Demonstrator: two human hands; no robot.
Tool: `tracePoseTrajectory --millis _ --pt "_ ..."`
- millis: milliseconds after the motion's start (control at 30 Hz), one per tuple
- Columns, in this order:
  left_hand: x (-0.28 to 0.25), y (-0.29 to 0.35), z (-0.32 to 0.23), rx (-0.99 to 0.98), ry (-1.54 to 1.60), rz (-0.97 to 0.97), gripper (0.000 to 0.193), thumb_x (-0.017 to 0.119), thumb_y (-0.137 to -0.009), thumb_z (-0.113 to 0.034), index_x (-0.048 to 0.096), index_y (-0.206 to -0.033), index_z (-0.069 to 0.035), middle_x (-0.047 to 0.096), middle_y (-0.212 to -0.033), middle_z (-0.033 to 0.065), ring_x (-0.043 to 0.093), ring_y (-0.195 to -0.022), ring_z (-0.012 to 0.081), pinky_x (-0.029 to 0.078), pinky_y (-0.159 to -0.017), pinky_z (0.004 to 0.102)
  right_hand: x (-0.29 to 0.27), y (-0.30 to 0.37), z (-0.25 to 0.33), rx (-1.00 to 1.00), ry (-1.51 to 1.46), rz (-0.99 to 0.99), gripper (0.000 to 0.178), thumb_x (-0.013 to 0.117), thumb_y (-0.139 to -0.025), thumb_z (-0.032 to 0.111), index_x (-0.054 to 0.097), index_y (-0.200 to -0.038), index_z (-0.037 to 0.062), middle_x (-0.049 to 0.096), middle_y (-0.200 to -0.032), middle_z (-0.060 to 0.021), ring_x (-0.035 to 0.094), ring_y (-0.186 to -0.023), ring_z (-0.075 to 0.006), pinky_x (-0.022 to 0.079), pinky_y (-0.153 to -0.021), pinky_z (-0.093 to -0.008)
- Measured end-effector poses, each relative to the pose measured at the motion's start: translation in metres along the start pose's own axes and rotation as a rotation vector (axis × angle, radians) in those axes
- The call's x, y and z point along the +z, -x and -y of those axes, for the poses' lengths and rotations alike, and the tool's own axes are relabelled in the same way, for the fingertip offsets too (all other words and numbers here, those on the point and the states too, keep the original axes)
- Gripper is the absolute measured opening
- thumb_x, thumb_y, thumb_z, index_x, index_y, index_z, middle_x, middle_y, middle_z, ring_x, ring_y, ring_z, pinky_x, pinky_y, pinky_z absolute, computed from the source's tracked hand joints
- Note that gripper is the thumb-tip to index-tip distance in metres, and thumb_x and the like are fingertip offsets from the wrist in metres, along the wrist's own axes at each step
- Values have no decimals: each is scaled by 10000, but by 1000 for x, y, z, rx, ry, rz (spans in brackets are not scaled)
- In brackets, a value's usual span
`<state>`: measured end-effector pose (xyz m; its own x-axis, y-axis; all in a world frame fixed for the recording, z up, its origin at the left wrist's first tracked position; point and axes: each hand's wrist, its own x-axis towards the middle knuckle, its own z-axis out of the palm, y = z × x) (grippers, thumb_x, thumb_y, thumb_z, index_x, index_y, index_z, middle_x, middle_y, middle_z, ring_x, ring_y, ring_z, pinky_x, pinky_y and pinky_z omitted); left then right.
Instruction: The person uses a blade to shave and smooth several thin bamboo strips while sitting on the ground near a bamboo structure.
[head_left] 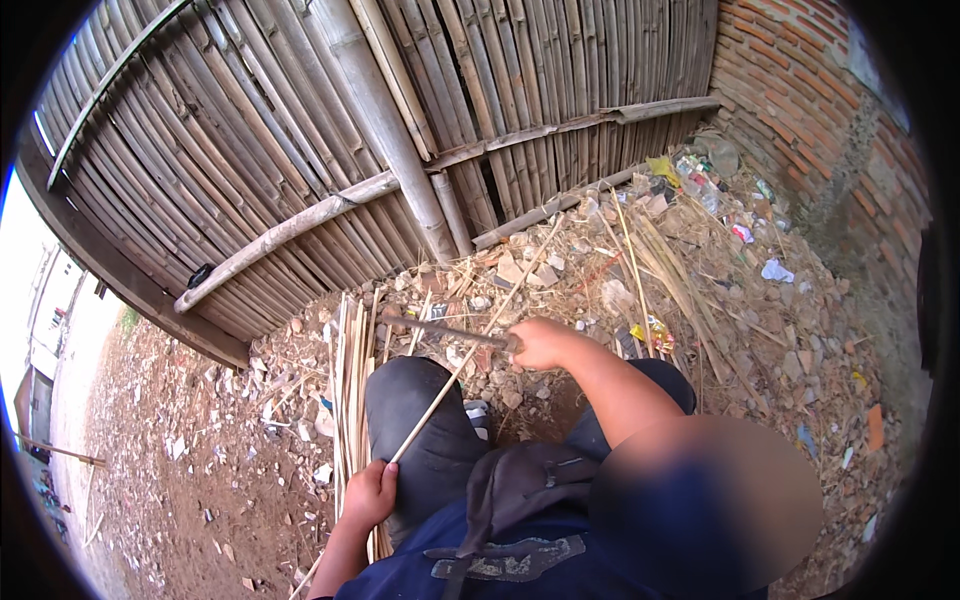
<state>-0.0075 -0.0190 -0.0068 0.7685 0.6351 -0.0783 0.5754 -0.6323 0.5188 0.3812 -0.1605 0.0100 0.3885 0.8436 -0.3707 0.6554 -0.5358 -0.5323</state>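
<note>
My left hand (371, 492) is closed around a long, thin bamboo strip (432, 408). The strip slants up and away across my left thigh, its far end above the rubble. In my right hand (541, 345), fingers wrapped round the handle, is a knife with a long, dark, rusty-looking blade (440, 329). Its blade points left and crosses the strip ahead of my knees; whether the two touch I cannot tell. A bundle of pale bamboo strips (350, 400) lies along the outside of my left leg, partly hidden by my left arm.
A bamboo fence (290, 130) with a thick post (385, 130) stands ahead, meeting a brick wall (800, 110) at right. Stones and litter cover the ground, including a white scrap (776, 271). More split bamboo (685, 285) lies beyond my right knee.
</note>
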Motion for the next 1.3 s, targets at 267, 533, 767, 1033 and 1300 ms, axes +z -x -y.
tracePoseTrajectory --millis 267,533,767,1033,1300 --pt "-5 -6 0 -43 123 81 377 561 -1018 -291 560 -772 -5 597 -647 234 614 -629 435 465 -590 487 10 -16 -28 -120 -18 -14 326 746 -792 309 721 -1032 89 729 -993 -168 687 -960 -350 533 -838 -445" --pt "-1 -4 10 0 33 37 394 557 -1024 -314 561 -776 -8 582 -634 216 598 -580 366 463 -584 447 7 10 13 -180 136 -14 339 711 -802 290 705 -1067 78 712 -1052 -195 678 -1025 -355 530 -873 -475" --pt "0 -8 16 -77 143 110 405 559 -1026 -341 581 -791 -12 600 -645 184 612 -606 331 470 -607 440 3 -15 -47 12 -18 -191 353 728 -817 309 701 -1052 46 710 -1040 -196 685 -992 -345 538 -857 -449" --pt "1 -8 31 -118 240 185 412 525 -1053 -344 579 -802 -22 559 -664 32 508 -654 121 436 -611 330 4 23 24 -279 174 -36 292 729 -815 289 704 -1021 85 720 -989 -162 696 -949 -321 545 -825 -441" --pt "-10 -10 16 -177 295 272 383 576 -1033 -369 627 -861 -31 554 -697 -12 486 -672 87 429 -616 296 -4 8 -7 -82 88 -128 248 687 -790 236 712 -1001 108 725 -986 -144 694 -962 -335 553 -816 -455"
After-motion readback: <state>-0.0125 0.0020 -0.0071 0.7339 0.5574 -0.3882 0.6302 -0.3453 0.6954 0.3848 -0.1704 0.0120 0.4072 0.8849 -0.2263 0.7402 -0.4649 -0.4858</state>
